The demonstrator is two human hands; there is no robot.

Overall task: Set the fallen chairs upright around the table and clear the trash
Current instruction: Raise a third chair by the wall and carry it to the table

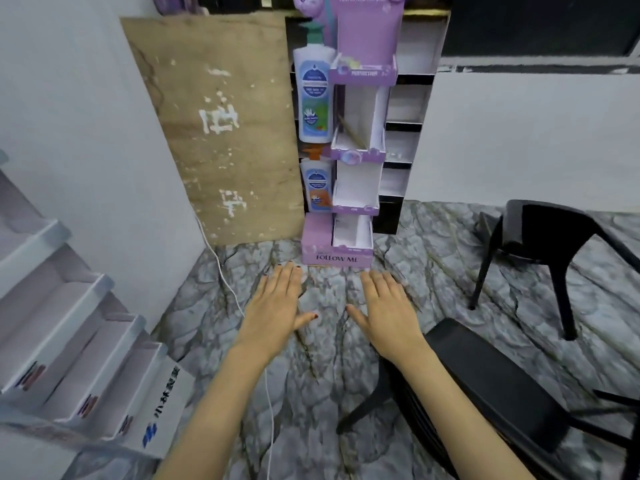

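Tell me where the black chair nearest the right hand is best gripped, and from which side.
Probably the near black chair by the rounded top edge of its dark panel, just right of the right hand. That edge is bare and faces the open floor, so coming from the left with the fingers curled over it looks simplest. Both hands are empty.

The near chair (491, 386) runs off the bottom edge under my right forearm (450, 393) (its far legs hidden). The white stepped stand (69, 334) is cut off left, its label probably unreadable.
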